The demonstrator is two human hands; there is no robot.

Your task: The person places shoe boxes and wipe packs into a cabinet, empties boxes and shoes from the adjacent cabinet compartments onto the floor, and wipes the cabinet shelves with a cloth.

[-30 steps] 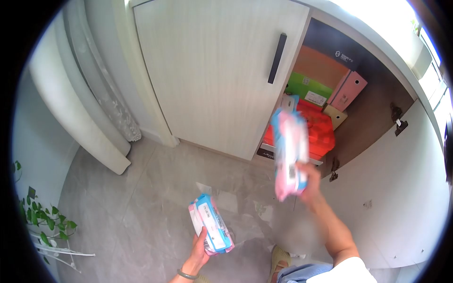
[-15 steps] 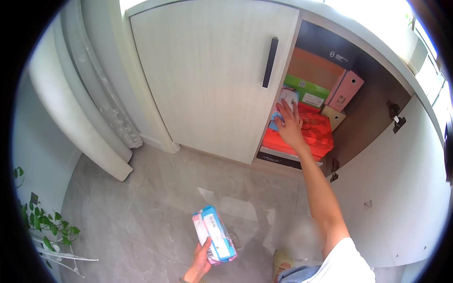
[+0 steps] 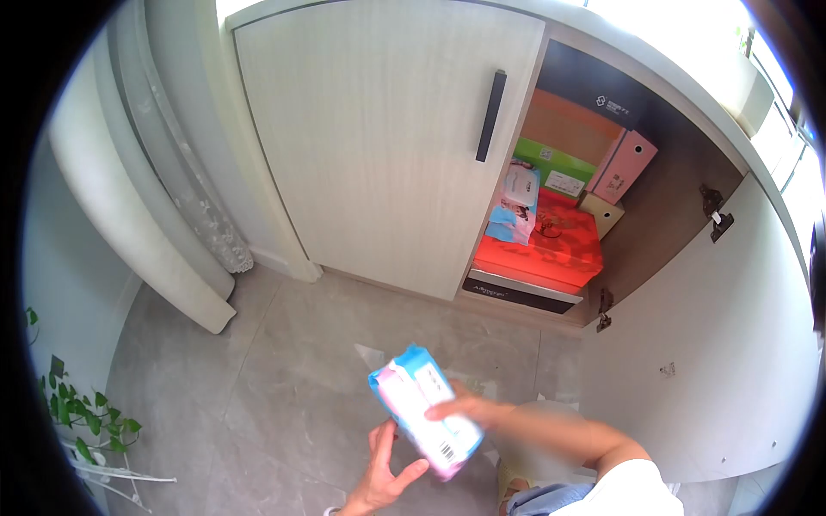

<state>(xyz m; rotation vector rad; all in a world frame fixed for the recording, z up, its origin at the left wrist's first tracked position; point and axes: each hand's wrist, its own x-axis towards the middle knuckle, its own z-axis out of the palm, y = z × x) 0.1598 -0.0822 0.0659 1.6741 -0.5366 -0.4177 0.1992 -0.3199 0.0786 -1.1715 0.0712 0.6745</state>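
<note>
A blue, pink and white pack of wet wipes (image 3: 404,391) is tilted above the floor, a barcode showing on its lower part. My right hand (image 3: 465,411), blurred by motion, grips its right side with the thumb across the front. My left hand (image 3: 387,473) is at the pack's lower left, thumb and fingers apart; its tips are close to the edge, and whether they touch it I cannot tell. Inside the cabinet another pack of wipes (image 3: 519,193) lies on a red box (image 3: 551,245).
The right cabinet door (image 3: 688,370) stands open; the left door (image 3: 387,146) is closed. A green box (image 3: 559,163), a pink box file (image 3: 621,168) and a black box (image 3: 520,292) fill the compartment. At left are a curtain (image 3: 142,198) and a plant (image 3: 95,417).
My right hand has come down from the wipes in the cabinet to the held pack. That pack has risen slightly, and my left hand's fingers have spread away from it.
</note>
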